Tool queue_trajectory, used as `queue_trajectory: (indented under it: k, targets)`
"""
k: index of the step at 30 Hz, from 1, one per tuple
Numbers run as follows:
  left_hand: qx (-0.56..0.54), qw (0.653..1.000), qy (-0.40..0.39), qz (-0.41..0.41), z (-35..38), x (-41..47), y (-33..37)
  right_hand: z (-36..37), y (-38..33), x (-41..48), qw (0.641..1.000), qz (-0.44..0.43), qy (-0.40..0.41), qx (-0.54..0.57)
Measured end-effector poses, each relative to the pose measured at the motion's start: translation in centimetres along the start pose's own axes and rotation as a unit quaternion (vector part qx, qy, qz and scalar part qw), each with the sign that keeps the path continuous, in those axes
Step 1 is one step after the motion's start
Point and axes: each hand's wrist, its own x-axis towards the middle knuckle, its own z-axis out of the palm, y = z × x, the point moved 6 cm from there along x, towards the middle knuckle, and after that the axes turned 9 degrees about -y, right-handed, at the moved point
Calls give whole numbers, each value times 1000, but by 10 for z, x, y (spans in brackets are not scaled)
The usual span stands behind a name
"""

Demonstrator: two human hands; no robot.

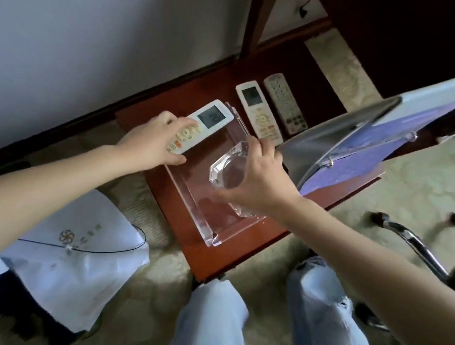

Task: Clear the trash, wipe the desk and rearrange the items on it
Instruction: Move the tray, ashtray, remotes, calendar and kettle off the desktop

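left grip [152,142] holds screen remote [209,120] at far end of clear tray [210,236] | right grip [260,183] holds glass ashtray [226,172] above it | white remote [259,114], grey remote [286,104] side by side near far edge of table [221,261] | open folder [351,153] at right edge

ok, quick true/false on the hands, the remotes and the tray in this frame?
1. The left hand grips a white remote. True.
2. The right hand holds nothing. False: it holds a glass ashtray over the clear tray.
3. A second white remote and a grey remote lie side by side on the desk. True.
4. The grey remote lies inside the clear tray. False: it lies on the desk, beyond the tray.
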Motion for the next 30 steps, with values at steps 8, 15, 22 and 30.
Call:
queue_trajectory:
  k: [8, 15, 22, 30]
  targets:
    - [7, 1000, -2, 31, 25, 36, -15, 50, 26, 56, 996, 65, 54, 6]
    - [-10, 999, -1, 45, 27, 34, -17, 70, 18, 72, 993, 77, 91, -19]
    - [11, 999, -26, 41, 18, 31, -10, 63, 23, 60, 996, 43, 45, -60]
    - [96, 994, 17, 58, -55, -15, 41, -17, -10, 5, 976, -97, 108, -160]
